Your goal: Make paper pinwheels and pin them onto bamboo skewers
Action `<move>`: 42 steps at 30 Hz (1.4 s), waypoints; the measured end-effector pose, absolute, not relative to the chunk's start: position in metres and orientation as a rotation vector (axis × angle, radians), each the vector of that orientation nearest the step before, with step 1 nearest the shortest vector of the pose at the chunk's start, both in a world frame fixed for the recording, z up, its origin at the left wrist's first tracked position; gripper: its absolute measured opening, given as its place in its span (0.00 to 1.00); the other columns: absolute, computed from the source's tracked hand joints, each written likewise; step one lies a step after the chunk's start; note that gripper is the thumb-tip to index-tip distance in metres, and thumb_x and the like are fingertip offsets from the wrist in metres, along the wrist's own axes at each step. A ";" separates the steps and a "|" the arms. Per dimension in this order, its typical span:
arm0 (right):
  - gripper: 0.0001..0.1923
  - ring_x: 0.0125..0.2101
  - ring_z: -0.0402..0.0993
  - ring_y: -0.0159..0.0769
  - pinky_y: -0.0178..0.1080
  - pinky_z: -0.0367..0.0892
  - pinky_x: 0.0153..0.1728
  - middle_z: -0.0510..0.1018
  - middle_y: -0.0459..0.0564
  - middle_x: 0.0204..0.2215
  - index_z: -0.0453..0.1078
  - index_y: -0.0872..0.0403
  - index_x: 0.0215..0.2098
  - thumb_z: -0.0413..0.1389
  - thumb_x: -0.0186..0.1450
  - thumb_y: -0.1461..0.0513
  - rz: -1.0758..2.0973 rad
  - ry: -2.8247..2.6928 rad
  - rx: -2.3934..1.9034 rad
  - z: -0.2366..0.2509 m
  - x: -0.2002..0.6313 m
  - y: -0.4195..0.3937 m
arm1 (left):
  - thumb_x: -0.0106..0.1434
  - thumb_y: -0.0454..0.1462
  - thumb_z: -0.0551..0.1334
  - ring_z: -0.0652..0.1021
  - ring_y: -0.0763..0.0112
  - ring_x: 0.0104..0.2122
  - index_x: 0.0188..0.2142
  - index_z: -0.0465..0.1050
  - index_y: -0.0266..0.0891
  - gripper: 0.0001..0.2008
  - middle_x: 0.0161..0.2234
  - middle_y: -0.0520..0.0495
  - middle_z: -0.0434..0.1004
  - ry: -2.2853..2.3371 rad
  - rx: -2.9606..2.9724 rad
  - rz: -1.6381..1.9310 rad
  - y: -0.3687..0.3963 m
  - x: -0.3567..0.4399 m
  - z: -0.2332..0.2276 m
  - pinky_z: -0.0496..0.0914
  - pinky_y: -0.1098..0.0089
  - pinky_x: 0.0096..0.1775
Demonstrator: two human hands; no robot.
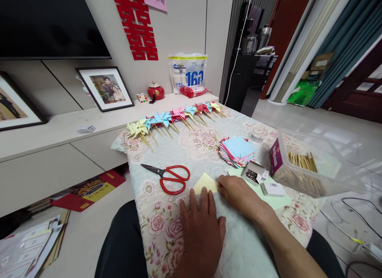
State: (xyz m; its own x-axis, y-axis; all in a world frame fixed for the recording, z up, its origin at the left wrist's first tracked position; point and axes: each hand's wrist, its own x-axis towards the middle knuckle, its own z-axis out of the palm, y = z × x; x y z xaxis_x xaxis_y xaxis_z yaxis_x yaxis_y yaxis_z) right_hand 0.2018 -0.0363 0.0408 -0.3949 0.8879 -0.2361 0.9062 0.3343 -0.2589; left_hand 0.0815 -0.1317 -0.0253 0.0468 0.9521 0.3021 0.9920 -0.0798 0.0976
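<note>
A pale yellow paper (205,183), folded to a triangle with its point away from me, lies on the floral tablecloth. My left hand (201,226) rests flat with its fingers spread, fingertips on the paper's near edge. At the paper's right corner, my right hand (235,190) is closed, its fingers curled and pressed on that corner; the fingertips are partly hidden. Scissors with red handles (174,178) lie to the left of the paper, blades slightly apart. Beyond my right hand sits a stack of coloured paper squares (238,147), light blue on top.
Finished paper pinwheels on sticks (162,118) line the table's far edge. To the right stand a small box of metal pins (252,176), a closed white box (273,189), a tape roll (258,134) and a clear plastic bin (298,178) holding wooden sticks (303,161).
</note>
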 end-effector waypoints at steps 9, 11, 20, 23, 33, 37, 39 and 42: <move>0.06 0.31 0.73 0.37 0.35 0.56 0.31 0.79 0.51 0.31 0.69 0.53 0.32 0.51 0.65 0.67 -0.602 2.728 1.772 0.049 0.204 -0.036 | 0.63 0.44 0.62 0.68 0.34 0.59 0.57 0.73 0.47 0.23 0.60 0.41 0.72 -1.994 -2.186 -0.471 -0.132 0.080 -0.020 0.62 0.31 0.54; 0.06 0.31 0.72 0.36 0.34 0.58 0.32 0.78 0.50 0.31 0.69 0.53 0.33 0.51 0.66 0.66 -0.636 2.789 1.812 0.048 0.206 -0.035 | 0.63 0.43 0.62 0.67 0.33 0.59 0.56 0.74 0.46 0.22 0.60 0.42 0.72 -1.997 -2.186 -0.474 -0.132 0.081 -0.020 0.62 0.30 0.54; 0.06 0.31 0.72 0.36 0.36 0.60 0.33 0.78 0.47 0.30 0.71 0.53 0.35 0.52 0.67 0.64 -0.775 2.980 1.945 0.037 0.209 -0.027 | 0.64 0.38 0.58 0.66 0.36 0.60 0.60 0.70 0.39 0.24 0.61 0.44 0.71 -2.011 -2.165 -0.504 -0.133 0.081 -0.025 0.61 0.32 0.55; 0.08 0.31 0.72 0.37 0.36 0.61 0.34 0.77 0.47 0.29 0.71 0.53 0.34 0.52 0.69 0.61 -0.900 2.971 2.022 0.038 0.211 -0.025 | 0.64 0.38 0.58 0.65 0.38 0.61 0.61 0.68 0.38 0.25 0.61 0.45 0.70 -1.976 -2.155 -0.529 -0.134 0.080 -0.026 0.60 0.34 0.57; 0.30 0.24 0.69 0.34 0.38 0.62 0.28 0.75 0.46 0.27 0.62 0.59 0.63 0.52 0.67 0.51 -1.783 2.522 2.096 0.029 0.220 -0.017 | 0.64 0.46 0.61 0.61 0.40 0.63 0.61 0.68 0.41 0.27 0.65 0.48 0.65 -1.765 -2.138 -0.611 -0.132 0.079 -0.026 0.49 0.35 0.62; 0.40 0.21 0.60 0.30 0.35 0.53 0.23 0.64 0.37 0.21 0.56 0.60 0.66 0.60 0.59 0.58 -2.018 2.456 2.061 0.025 0.221 -0.016 | 0.63 0.44 0.62 0.61 0.39 0.63 0.61 0.67 0.40 0.28 0.64 0.46 0.66 -1.712 -2.168 -0.711 -0.133 0.080 -0.024 0.49 0.35 0.62; 0.40 0.21 0.57 0.29 0.35 0.51 0.23 0.62 0.37 0.21 0.57 0.60 0.66 0.61 0.57 0.60 -2.061 2.495 2.076 0.024 0.220 -0.015 | 0.63 0.40 0.63 0.62 0.39 0.63 0.59 0.68 0.39 0.25 0.63 0.41 0.66 -1.730 -2.208 -0.896 -0.133 0.080 -0.021 0.54 0.37 0.60; 0.39 0.20 0.55 0.27 0.35 0.48 0.23 0.61 0.36 0.20 0.59 0.59 0.65 0.62 0.57 0.59 -2.205 2.505 2.112 0.025 0.218 -0.015 | 0.63 0.34 0.59 0.71 0.47 0.57 0.51 0.72 0.38 0.16 0.57 0.35 0.72 -1.913 -2.209 -1.488 -0.128 0.076 -0.017 0.68 0.47 0.53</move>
State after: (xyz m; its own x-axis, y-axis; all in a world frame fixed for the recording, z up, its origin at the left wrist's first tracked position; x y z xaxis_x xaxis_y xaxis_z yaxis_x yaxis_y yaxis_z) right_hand 0.2176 -0.0150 0.0247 -0.2074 0.9772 -0.0462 0.1700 -0.0105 -0.9854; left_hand 0.0757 -0.1280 -0.0166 -0.0874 0.8443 0.5286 0.7200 -0.3132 0.6193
